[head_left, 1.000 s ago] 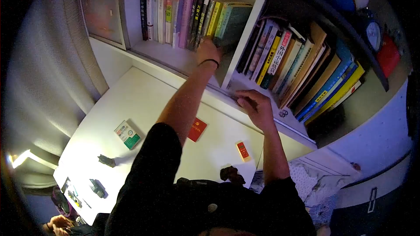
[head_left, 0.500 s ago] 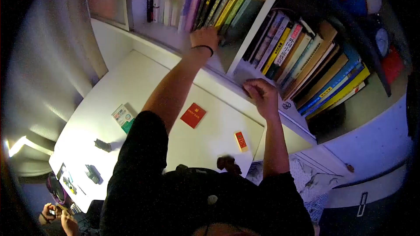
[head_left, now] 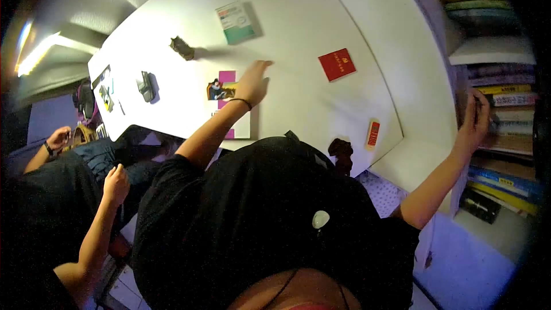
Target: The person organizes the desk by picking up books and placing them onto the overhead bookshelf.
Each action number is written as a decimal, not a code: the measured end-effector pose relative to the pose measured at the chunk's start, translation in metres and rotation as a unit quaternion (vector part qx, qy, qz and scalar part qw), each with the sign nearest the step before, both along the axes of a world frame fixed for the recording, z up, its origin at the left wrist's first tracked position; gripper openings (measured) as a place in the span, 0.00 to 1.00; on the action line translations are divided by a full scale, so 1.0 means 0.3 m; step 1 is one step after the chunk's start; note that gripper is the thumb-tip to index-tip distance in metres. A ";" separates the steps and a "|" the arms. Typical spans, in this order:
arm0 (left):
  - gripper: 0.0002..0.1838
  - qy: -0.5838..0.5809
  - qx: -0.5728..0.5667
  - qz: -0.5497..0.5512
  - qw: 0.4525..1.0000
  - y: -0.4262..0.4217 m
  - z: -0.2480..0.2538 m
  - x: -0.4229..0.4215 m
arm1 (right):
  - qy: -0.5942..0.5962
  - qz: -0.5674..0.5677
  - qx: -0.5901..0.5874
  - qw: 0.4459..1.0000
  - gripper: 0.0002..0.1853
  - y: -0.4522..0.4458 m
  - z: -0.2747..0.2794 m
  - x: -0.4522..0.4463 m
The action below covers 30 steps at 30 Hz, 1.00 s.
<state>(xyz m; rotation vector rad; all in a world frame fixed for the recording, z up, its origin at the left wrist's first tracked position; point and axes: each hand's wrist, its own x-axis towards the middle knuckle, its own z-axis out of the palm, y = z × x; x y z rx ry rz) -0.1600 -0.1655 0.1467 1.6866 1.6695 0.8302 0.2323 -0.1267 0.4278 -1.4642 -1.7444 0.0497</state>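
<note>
My left hand (head_left: 252,85) hovers over the white table (head_left: 293,103), fingers stretched out and nothing in them. Below its wrist lies a white book with purple blocks and a picture on its cover (head_left: 227,76), partly covered by my forearm. My right hand (head_left: 474,121) is at the bookshelf's front edge, fingers extended beside a row of upright books (head_left: 508,99); whether it touches them I cannot tell. Farther along the table are a white-and-green box or book (head_left: 236,23) and a red booklet (head_left: 337,65).
On the table are a dark jagged object (head_left: 182,48), a black object (head_left: 146,86), a red-and-cream remote-like item (head_left: 373,134) and a dark brown figure (head_left: 342,156). Another person (head_left: 63,201) sits at the left, hands raised. A bright lamp (head_left: 39,54) shines at far left.
My view has swung so the shelf is now at the right. My left hand has left the shelved books and come over the table. The purple-and-white book has come into view.
</note>
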 end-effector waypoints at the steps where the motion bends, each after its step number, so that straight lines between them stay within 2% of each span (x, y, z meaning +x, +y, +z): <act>1: 0.21 0.056 0.003 0.053 0.997 -0.042 -0.061 -0.047 | 0.003 0.001 -0.016 1.000 0.11 -0.005 0.008 -0.016; 4: 0.30 0.182 -0.045 0.179 0.966 -0.169 -0.232 -0.183 | -0.005 -0.026 -0.044 0.999 0.11 0.020 -0.020 0.088; 5: 0.37 0.192 -0.072 0.189 0.960 -0.208 -0.273 -0.228 | -0.009 -0.025 -0.060 0.998 0.11 0.023 -0.024 0.109; 6: 0.45 0.198 -0.118 0.221 0.947 -0.254 -0.251 -0.250 | 0.004 -0.025 -0.048 0.999 0.11 0.027 -0.025 0.124; 8: 0.51 0.222 -0.179 0.258 0.923 -0.330 -0.271 -0.290 | 0.038 -0.051 -0.042 0.997 0.12 0.030 -0.026 0.102; 9: 0.54 0.198 -0.232 0.256 0.917 -0.362 -0.275 -0.301 | 0.015 -0.048 -0.041 0.998 0.12 0.028 -0.020 0.098; 12: 0.59 0.165 -0.306 0.249 0.904 -0.390 -0.259 -0.262 | -0.004 -0.047 -0.042 0.998 0.12 0.023 -0.014 0.072; 14: 0.60 0.256 -0.250 0.265 0.895 -0.397 -0.263 -0.228 | 0.002 -0.052 -0.029 0.998 0.12 0.020 -0.013 0.075; 16: 0.55 0.181 -0.314 0.311 0.879 -0.387 -0.298 -0.246 | -0.005 -0.048 -0.033 0.998 0.12 0.029 -0.020 0.098; 18: 0.49 0.095 -0.304 0.345 0.883 -0.384 -0.367 -0.267 | -0.006 -0.060 -0.032 0.998 0.12 0.015 -0.014 0.070; 20: 0.47 0.045 -0.320 0.308 0.895 -0.365 -0.441 -0.288 | -0.006 -0.073 -0.032 0.997 0.12 0.010 -0.009 0.056; 21: 0.41 0.066 -0.254 0.287 0.921 -0.355 -0.423 -0.273 | 0.005 -0.046 -0.031 0.998 0.12 0.010 -0.014 0.072; 22: 0.41 0.067 -0.252 0.288 0.922 -0.338 -0.423 -0.272 | 0.015 -0.018 -0.033 0.999 0.12 0.015 -0.021 0.089; 25: 0.33 0.166 -0.169 0.246 0.940 -0.242 -0.409 -0.290 | 0.002 -0.031 -0.052 0.998 0.12 0.017 -0.018 0.103; 27: 0.45 0.193 -0.086 0.271 0.939 -0.104 -0.398 -0.301 | -0.025 -0.060 -0.044 0.997 0.11 0.008 -0.009 0.073; 28: 0.46 0.185 -0.079 0.281 0.938 -0.025 -0.420 -0.309 | -0.050 -0.088 -0.038 0.994 0.11 0.003 -0.008 0.054; 30: 0.47 0.130 -0.152 0.295 0.934 0.166 -0.335 -0.294 | -0.051 -0.081 -0.045 0.994 0.11 0.000 -0.002 0.031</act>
